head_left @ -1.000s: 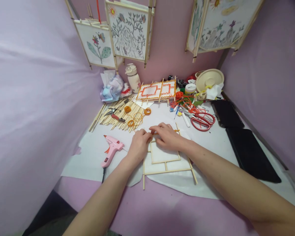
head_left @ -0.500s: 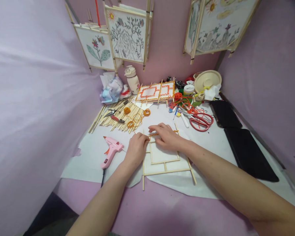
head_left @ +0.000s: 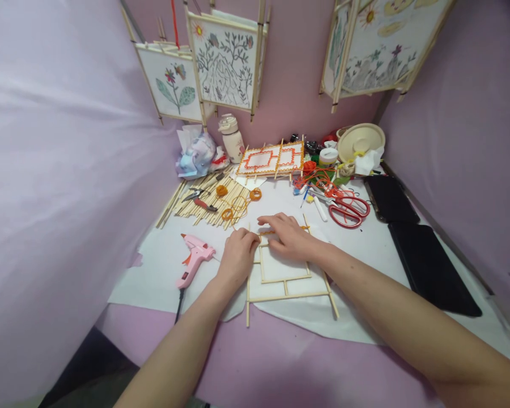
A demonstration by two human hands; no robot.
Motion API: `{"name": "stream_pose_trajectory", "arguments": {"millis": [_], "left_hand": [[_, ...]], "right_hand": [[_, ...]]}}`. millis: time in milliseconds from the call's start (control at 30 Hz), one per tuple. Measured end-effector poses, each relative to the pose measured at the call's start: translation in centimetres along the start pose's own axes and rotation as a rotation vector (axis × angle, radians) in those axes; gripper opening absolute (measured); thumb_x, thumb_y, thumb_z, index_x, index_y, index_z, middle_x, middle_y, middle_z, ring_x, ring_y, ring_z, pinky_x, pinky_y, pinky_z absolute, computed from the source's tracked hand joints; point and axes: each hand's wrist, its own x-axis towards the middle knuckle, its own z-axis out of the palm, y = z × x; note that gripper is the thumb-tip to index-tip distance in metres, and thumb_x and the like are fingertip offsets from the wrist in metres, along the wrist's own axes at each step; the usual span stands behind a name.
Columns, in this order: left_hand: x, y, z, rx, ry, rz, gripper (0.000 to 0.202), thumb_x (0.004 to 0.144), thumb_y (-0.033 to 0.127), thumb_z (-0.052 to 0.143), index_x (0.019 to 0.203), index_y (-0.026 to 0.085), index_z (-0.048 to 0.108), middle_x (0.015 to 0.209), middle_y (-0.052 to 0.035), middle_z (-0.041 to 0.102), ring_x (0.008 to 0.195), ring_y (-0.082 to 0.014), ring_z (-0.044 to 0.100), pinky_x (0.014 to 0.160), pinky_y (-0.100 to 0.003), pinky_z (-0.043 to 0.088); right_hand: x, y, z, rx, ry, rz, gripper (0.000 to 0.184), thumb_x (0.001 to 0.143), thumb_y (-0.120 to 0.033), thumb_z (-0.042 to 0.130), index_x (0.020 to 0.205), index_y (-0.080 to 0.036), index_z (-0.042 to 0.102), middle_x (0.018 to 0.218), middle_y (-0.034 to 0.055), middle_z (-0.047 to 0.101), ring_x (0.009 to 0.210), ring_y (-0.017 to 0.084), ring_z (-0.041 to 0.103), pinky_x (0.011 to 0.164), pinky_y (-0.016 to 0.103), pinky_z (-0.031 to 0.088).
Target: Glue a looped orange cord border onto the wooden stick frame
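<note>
A frame of thin wooden sticks [head_left: 289, 297] lies on the white sheet, with a smaller stick rectangle inside it. Orange cord [head_left: 305, 228] runs along its far bar. My left hand [head_left: 239, 252] is closed in a pinch at the far left corner, on the cord that comes from the loose orange coils [head_left: 237, 207]. My right hand [head_left: 289, 237] lies over the far part of the frame, its fingers stretched out along the corded bar, the index tip close to my left fingertips. Part of the bar is hidden under it.
Left of my arm lies a pink glue gun [head_left: 194, 259]. Behind are pliers [head_left: 199, 199] on a pile of sticks [head_left: 182, 212], and a finished corded panel [head_left: 270, 160]. Red-handled scissors [head_left: 349, 211] and two black tablets [head_left: 433, 266] are to the right. Picture lanterns [head_left: 225, 62] hang above.
The whole view has shifted slightly. My hands stay almost where they were on the frame, with no clear change of grip.
</note>
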Motion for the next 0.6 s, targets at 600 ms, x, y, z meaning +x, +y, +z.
{"name": "stream_pose_trajectory", "arguments": {"millis": [600], "left_hand": [[0.0, -0.2, -0.6, 0.061, 0.108, -0.004, 0.021, 0.091, 0.012, 0.049, 0.105, 0.015, 0.064, 0.095, -0.0066, 0.07, 0.094, -0.0242, 0.057, 0.082, -0.036, 0.045]], "right_hand": [[0.2, 2.0, -0.7, 0.001, 0.384, 0.04, 0.012, 0.086, -0.024, 0.056, 0.075, -0.02, 0.059, 0.075, 0.0029, 0.062, 0.076, 0.018, 0.053, 0.073, 0.031, 0.038]]}}
